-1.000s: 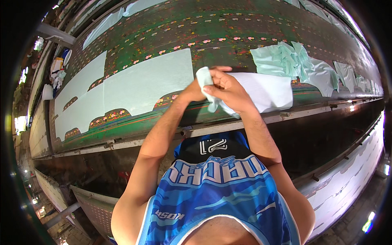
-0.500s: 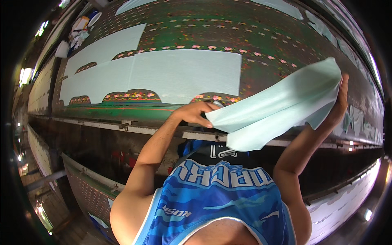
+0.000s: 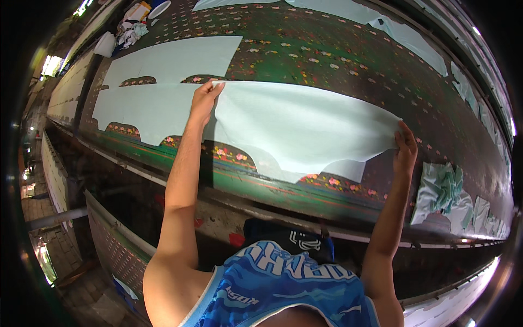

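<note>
A pale mint fabric panel [image 3: 305, 125] is stretching between both hands over the flower-printed table [image 3: 294, 62], along its near long edge, its upper side running in a gentle bow, its lower side curving in rounded cut-outs, its smooth face catching soft shadow. The left hand [image 3: 204, 102] is pinching the upper left corner between thumb and fingers, while the right hand's [image 3: 405, 148] fingers are clamping the right end.
</note>
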The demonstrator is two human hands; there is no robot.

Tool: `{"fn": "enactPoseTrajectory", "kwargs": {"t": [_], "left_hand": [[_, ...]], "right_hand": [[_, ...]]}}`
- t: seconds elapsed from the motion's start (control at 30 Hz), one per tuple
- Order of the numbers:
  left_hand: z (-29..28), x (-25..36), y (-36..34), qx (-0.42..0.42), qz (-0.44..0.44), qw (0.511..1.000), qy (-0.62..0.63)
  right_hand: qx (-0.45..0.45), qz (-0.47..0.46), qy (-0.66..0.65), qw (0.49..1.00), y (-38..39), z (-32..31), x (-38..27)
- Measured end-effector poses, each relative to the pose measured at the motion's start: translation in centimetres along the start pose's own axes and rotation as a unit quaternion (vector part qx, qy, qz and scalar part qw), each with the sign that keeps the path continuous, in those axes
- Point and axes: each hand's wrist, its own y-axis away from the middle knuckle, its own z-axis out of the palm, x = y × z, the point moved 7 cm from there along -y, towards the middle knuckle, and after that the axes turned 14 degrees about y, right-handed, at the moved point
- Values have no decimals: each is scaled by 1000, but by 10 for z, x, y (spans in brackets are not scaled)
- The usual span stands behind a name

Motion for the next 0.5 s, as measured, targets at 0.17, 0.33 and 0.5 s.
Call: {"fn": "enactPoseTrajectory", "kwargs": {"t": [0.17, 0.33, 0.5], "left_hand": [[-5, -10, -107, 39, 55, 991, -116], [7, -8, -174, 66, 167, 953, -244], [35, -9, -216, 56, 192, 928, -313]], "right_hand": [[-25, 0, 153, 988, -54, 61, 7], [-90, 17, 221, 971, -102, 89, 17], [-82, -87, 332, 936, -141, 81, 20]]}}
